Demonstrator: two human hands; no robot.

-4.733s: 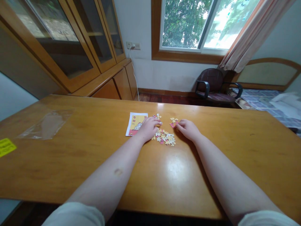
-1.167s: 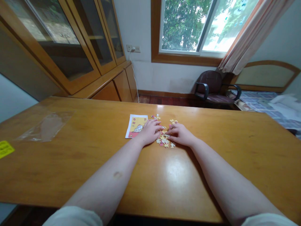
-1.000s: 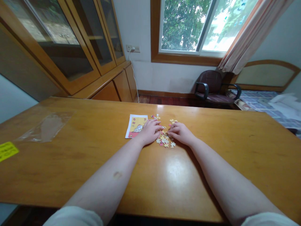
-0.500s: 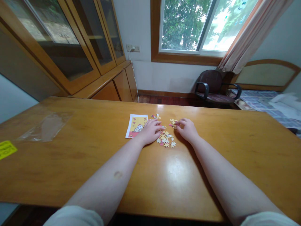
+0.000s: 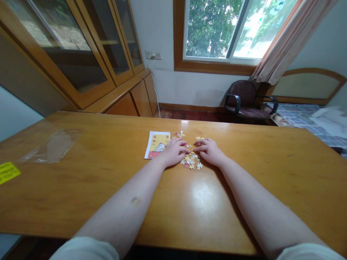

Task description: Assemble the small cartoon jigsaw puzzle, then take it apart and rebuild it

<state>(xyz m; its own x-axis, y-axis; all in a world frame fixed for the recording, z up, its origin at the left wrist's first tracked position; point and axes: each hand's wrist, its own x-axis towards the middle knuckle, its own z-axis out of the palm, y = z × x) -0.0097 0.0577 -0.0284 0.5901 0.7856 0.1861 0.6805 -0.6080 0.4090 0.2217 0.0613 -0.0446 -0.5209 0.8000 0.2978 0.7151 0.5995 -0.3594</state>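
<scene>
1. Glossy yellow-brown wooden tabletop (image 5: 206, 224).
2. Bare left hand (image 5: 174, 151): grip released, fingers loosely spread.
3. Bare right hand (image 5: 210, 151): fingers curled; cannot tell whether its grip holds anything.
4. White-bordered yellow-and-pink picture card (image 5: 157, 142), flat, partly covered by the left hand.
5. Small yellow, white and pink jigsaw pieces (image 5: 191, 161), loose between and near both hands.

A room in a home, shown by the bed (image 5: 300, 115), pink curtain (image 5: 292, 43) and glass-fronted wooden cabinet (image 5: 94, 90).
</scene>
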